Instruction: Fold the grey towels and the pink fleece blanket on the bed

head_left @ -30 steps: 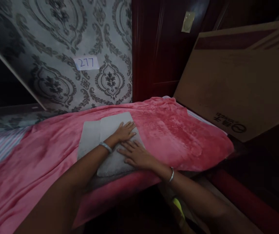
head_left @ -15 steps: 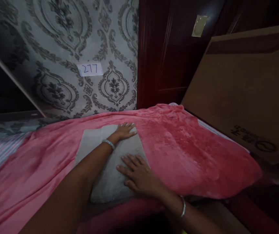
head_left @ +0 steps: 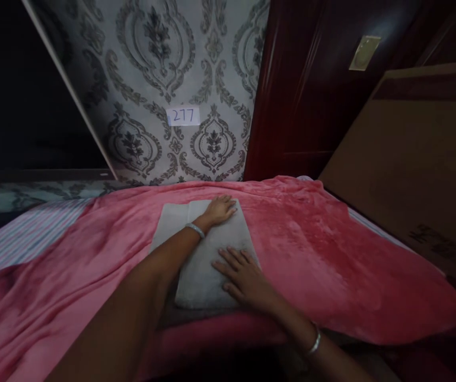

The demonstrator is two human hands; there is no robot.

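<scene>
A folded grey towel [head_left: 201,265] lies on a pink plush blanket [head_left: 315,254] that covers the bed. My left hand [head_left: 220,209] rests flat on the towel's far right corner, fingers stretched out. My right hand [head_left: 246,278] lies flat on the towel's near right edge, fingers spread and pointing left. Both wrists wear a silver bangle. Neither hand holds anything.
A patterned grey wall with a paper label [head_left: 182,115] reading 277 rises behind the bed. A dark red wooden door [head_left: 303,101] stands at the right of it. A large cardboard box [head_left: 419,159] leans at the right. A striped sheet [head_left: 20,233] shows at the left.
The camera has swung left, so everything sits further right in view. My left hand has stayed at the towel's far corner; my right hand has slid toward the towel's near edge.
</scene>
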